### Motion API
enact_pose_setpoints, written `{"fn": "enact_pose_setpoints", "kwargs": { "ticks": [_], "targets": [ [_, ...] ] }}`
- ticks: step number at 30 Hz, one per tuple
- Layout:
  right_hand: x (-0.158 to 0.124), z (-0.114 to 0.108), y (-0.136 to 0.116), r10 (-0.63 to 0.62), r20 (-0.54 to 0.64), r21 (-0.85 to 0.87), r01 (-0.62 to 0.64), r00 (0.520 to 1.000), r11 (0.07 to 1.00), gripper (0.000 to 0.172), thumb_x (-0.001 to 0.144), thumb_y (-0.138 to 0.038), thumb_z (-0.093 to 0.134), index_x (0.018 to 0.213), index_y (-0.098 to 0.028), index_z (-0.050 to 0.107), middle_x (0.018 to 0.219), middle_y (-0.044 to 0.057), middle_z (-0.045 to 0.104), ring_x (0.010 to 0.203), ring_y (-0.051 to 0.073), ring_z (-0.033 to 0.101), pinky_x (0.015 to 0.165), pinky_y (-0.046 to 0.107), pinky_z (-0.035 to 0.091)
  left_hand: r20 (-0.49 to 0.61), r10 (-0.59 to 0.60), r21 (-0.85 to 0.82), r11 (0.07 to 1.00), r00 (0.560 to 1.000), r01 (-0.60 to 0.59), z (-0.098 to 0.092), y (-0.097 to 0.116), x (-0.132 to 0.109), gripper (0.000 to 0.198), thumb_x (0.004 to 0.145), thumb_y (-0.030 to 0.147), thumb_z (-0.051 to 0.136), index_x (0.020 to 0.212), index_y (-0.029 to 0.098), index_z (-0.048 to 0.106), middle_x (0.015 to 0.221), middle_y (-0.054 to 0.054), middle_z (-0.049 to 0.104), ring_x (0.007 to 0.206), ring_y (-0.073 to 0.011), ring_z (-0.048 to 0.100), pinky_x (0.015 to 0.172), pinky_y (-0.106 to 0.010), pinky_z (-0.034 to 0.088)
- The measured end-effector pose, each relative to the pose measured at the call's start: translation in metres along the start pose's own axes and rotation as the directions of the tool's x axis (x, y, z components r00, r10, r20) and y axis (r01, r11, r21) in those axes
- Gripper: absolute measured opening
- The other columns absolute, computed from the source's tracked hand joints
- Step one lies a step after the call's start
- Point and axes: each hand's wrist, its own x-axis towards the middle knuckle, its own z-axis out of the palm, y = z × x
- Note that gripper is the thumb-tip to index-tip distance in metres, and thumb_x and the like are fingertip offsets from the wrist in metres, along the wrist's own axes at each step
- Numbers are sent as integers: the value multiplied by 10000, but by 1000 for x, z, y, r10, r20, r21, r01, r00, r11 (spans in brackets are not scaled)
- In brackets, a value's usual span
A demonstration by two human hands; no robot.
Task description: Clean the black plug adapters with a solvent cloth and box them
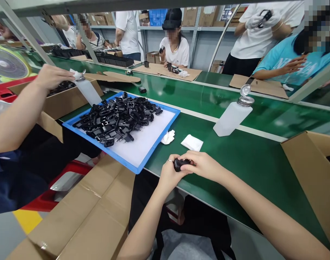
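Observation:
At the near edge of the green bench, my left hand and my right hand are both closed around one black plug adapter. Fingers cover much of it. Just beyond them lies a folded white wipe, with a crumpled white tissue to its left. A blue-rimmed tray stands left of my hands, and a heap of black plug adapters covers most of its white base.
A white bottle with its metal lid up stands beyond my right hand. An open carton is at the right. On the left, a co-worker's hand is at another bottle. More people work across the green belt.

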Motion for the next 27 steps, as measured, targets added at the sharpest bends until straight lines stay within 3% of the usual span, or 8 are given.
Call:
{"fn": "enact_pose_setpoints", "kwargs": {
  "ticks": [13, 22, 27],
  "targets": [
    [-1, 6, 8, 48, -61, 56, -44, 997, 997, 128, 735, -289, 488, 803, -190, 533, 731, -2, 547, 610, 108, 479, 542, 215, 355, 2, 35, -18, 999, 999, -35, 1, -2, 0, 351, 560, 362, 601, 817, 191, 434, 732, 22, 535, 675, -122, 507, 592, -223, 384],
    [0, 5, 9, 49, -69, 42, -46, 996, 998, 97, 718, -276, 508, 738, -182, 524, 665, -11, 528, 564, 98, 457, 513, 208, 345, 101, 132, -86, 989, 986, -123, -5, -8, 0, 374, 638, 319, 545, 949, 188, 386, 885, -15, 530, 804, -138, 504, 704, -258, 387],
    [-3, 3, 6, 13, -11, -5, -13, 1000, 1000, 99, 741, -260, 478, 782, -183, 527, 681, -6, 520, 578, 98, 465, 514, 205, 346, 124, 142, -37, 990, 982, -139, -8, -4, -2, 286, 671, 295, 513, 917, 183, 420, 915, -29, 521, 833, -144, 492, 730, -271, 382]
  ]
}}
